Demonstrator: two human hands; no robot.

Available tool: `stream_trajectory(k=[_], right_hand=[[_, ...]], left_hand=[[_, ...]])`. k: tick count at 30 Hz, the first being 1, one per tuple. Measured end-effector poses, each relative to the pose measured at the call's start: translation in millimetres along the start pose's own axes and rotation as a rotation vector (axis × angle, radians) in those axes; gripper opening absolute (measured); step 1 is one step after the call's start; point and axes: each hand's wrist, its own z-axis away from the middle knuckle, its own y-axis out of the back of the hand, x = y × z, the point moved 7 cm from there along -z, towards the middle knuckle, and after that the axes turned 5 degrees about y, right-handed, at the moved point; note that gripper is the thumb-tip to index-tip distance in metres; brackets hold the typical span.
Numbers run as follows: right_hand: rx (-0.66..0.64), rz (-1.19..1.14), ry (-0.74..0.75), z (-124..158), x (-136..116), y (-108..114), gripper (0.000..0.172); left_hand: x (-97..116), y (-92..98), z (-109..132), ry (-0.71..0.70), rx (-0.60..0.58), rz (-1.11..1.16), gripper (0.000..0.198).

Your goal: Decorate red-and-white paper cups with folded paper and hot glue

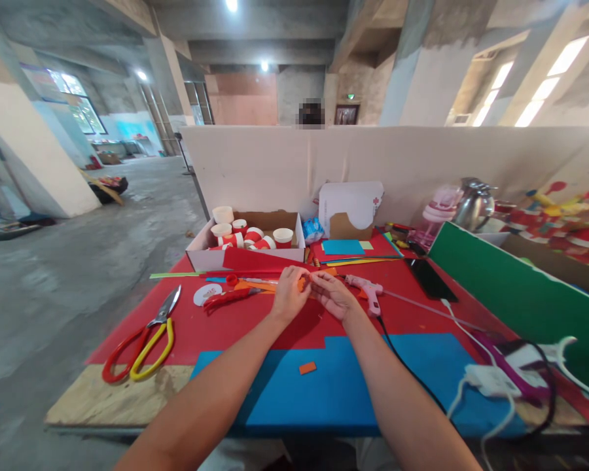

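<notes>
My left hand (290, 292) and my right hand (332, 294) meet over the red sheet (235, 324) at the middle of the table. Both pinch a small orange paper piece (302, 284) between their fingertips. A pink glue gun (368, 292) lies just right of my right hand, its black cord running toward me. A red utility knife (226, 299) and a strip of orange paper (255, 285) lie left of my left hand. A small orange scrap (307, 367) rests on the blue sheet (334, 386) near me.
Large red-and-yellow scissors (144, 340) lie at the left. A cardboard box (201, 252) of red paper cups stands at the back. A black phone (429, 278), a power strip (488, 379) with cables, a green board (515, 294) and a metal kettle (474, 203) are at the right.
</notes>
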Motion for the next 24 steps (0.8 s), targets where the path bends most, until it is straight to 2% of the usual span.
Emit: stream_trajectory(k=[4, 14, 24], right_hand=[[0.013, 0.041, -0.048, -1, -1, 3, 0.013], [-0.076, 0.207, 0.015, -2, -5, 4, 0.031], [0.034, 0.250, 0.040, -3, -12, 14, 0.032]], left_hand=[[1, 1.9, 0, -0.043, 0.016, 0.013, 0.014], [0, -0.7, -1, -0.121, 0.005, 0.021, 0.022], [-7, 3.1, -3, -0.096, 0.068, 0.000, 0.022]])
